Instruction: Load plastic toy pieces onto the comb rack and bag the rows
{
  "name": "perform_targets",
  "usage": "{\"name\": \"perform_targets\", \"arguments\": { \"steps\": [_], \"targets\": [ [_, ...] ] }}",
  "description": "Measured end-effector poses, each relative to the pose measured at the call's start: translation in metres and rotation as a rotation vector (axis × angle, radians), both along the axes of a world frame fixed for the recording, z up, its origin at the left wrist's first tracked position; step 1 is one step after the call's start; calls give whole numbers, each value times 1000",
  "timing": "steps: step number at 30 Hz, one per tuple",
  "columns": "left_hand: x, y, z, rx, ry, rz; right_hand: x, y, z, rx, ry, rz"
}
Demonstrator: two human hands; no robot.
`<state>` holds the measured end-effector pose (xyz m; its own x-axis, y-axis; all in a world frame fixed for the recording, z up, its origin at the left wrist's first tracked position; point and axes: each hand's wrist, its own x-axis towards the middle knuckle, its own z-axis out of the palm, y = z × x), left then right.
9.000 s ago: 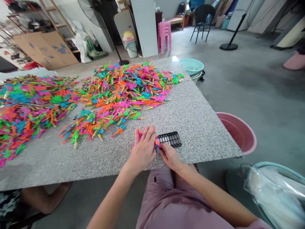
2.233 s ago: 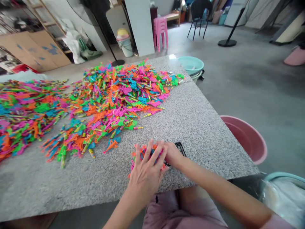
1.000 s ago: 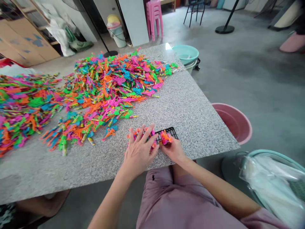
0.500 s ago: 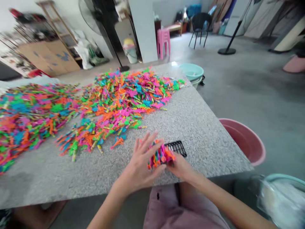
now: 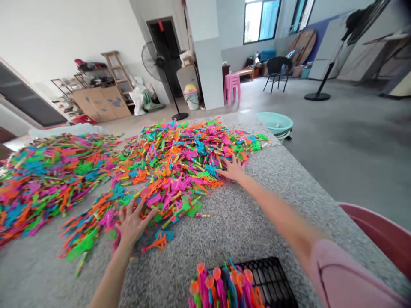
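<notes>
A big heap of small bright plastic toys [image 5: 180, 154] in pink, orange, green and blue, many with striped sticks, covers much of the stone table. My left hand [image 5: 132, 223] is over the heap's near edge, fingers spread, holding nothing that I can see. Farther off, my right hand [image 5: 233, 170] reaches to the heap's right edge with its fingers apart, touching or just above the toys. A black plastic grid basket [image 5: 272, 278] lies near me at the bottom. Inside its left part several toys with round orange ends [image 5: 221, 282] stand packed together; the lower part is cut off.
The grey speckled table [image 5: 224, 218] ends along a slanting right edge. Past it are a red tub [image 5: 375, 235] and a light-blue basin [image 5: 276, 122]. Another toy heap [image 5: 48, 175] lies at left. Standing fans [image 5: 160, 64], pink stools [image 5: 232, 85] and a black chair [image 5: 278, 70] are behind.
Both hands have left the toys in the black basket and reached forward to the heap, the left one to the left, the right one farther out. The view has tilted up.
</notes>
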<state>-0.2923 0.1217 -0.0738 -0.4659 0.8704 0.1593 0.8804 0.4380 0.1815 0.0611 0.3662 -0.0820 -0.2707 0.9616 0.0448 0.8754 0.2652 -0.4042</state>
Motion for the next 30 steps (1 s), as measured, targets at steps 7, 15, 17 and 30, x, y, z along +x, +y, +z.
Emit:
{"name": "perform_targets", "arguments": {
  "steps": [7, 15, 17, 30],
  "targets": [
    [90, 21, -4, 60, -7, -415, 49, -77, -36, 300, -69, 60],
    [179, 31, -1, -9, -18, -457, 129, -143, -26, 233, -155, -26],
    [198, 30, 1, -3, -38, -433, 136, -161, -18, 286, -170, 30],
    [235, -22, 125, -284, -350, -783, 169, -197, 16, 140, 123, 417]
  ]
}}
